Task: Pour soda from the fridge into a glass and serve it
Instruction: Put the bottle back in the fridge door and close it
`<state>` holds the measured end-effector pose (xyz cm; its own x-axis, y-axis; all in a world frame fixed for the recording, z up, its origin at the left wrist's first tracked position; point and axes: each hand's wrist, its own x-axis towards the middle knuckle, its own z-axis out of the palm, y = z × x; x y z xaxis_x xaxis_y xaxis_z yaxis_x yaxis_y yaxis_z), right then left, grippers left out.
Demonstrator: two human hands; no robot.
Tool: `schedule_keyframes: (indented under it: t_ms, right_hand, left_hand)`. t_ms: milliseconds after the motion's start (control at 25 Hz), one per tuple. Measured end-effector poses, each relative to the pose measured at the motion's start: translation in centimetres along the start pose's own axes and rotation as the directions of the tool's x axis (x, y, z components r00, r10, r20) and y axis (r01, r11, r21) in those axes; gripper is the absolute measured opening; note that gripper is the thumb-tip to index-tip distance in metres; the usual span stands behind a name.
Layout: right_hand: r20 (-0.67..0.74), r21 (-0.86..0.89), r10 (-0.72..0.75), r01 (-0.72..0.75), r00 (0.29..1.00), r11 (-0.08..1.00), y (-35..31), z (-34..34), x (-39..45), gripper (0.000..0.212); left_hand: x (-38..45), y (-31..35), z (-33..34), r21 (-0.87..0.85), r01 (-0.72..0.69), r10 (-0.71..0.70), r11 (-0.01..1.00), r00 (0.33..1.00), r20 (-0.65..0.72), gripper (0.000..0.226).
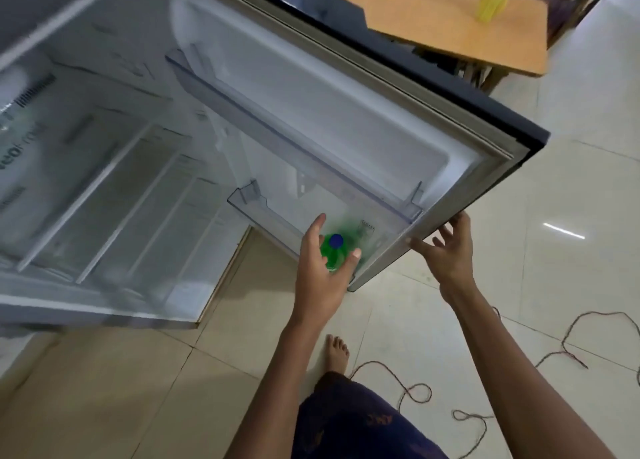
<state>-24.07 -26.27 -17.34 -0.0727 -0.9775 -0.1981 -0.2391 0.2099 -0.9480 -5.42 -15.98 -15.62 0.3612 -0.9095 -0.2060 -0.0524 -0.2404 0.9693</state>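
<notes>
One green soda bottle (333, 251) in the fridge door's bottom bin (256, 206) is reached by the left grip (320, 268), fingers apart; the right grip (446, 251), also apart, touches the door edge (391, 251).

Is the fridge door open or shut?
Open. The door swings wide, showing its inner bin with a green bottle; the right hand touches its edge.

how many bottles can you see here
2. A green bottle with a blue cap stands in the bottom fridge door bin, at the left hand. A yellow bottle stands on the wooden table. The blurred fridge interior may hide more.
</notes>
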Motion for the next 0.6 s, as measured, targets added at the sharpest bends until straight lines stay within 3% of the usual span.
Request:
schedule_keyframes:
  t_ms: [200,400,600]
  right_hand:
    - [0.046,-0.082,-0.054,0.058,0.997,0.995,0.0,1.3,-6.4,0.061]
    - [0.254,-0.199,-0.207,0.260,0.945,0.945,-0.3,5.1,-14.1,0.061]
    - [0.429,-0.139,-0.287,0.377,0.856,0.916,-3.5,9.9,-19.9,0.072]
  left_hand:
    - [-4.5,2.3,-0.4,-0.037,-0.035,0.034,0.999,0.999,-0.021,0.079]
    - [-10.2,2.1,-5.2,-0.147,0.001,-0.040,0.989,0.964,-0.262,0.073]
    - [-15.1,1.8,-10.5,-0.152,0.018,-0.090,0.988,0.872,-0.481,0.065]
